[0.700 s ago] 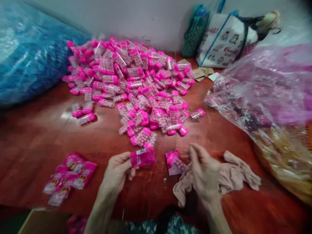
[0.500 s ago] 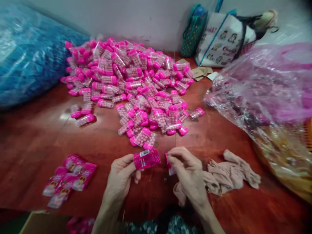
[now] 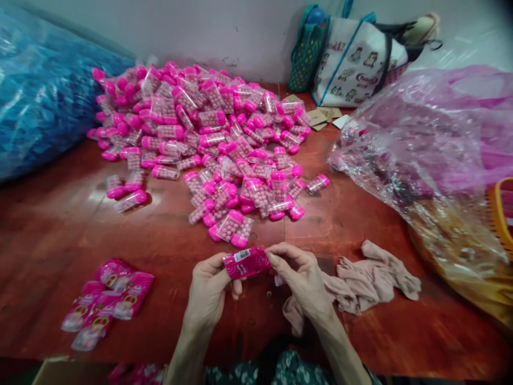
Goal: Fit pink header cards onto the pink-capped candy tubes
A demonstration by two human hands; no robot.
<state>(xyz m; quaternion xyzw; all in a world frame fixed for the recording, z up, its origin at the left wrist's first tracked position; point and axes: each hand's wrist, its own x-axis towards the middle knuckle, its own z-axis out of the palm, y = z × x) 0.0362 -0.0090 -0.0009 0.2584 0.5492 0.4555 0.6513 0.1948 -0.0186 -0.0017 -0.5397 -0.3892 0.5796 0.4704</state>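
A glossy pink printed wrapper (image 3: 248,263) with a barcode is stretched between my two hands above the table's front part. My left hand (image 3: 208,286) pinches its left end between thumb and fingers. At the opposite end, the thumb and fingertips of my right hand (image 3: 302,280) are closed on its edge. A small pale scrap shows below the right fingertips, partly hidden. Whether a bottle is inside the wrapper I cannot tell. To the left lie several pink-wrapped bottles (image 3: 134,294) with clear ends.
A big heap of clear, pink-capped bottles (image 3: 212,117) of pink beads fills the table's back. A blue-filled plastic bag (image 3: 48,101) stands left, a pink-tinted plastic bag (image 3: 433,128) right. Beside my right hand lies a crumpled beige cloth (image 3: 368,278). A printed tote bag (image 3: 348,64) stands behind.
My right hand has come left from a small gap and now grips the wrapper's right end. The view has shifted slightly to the right.
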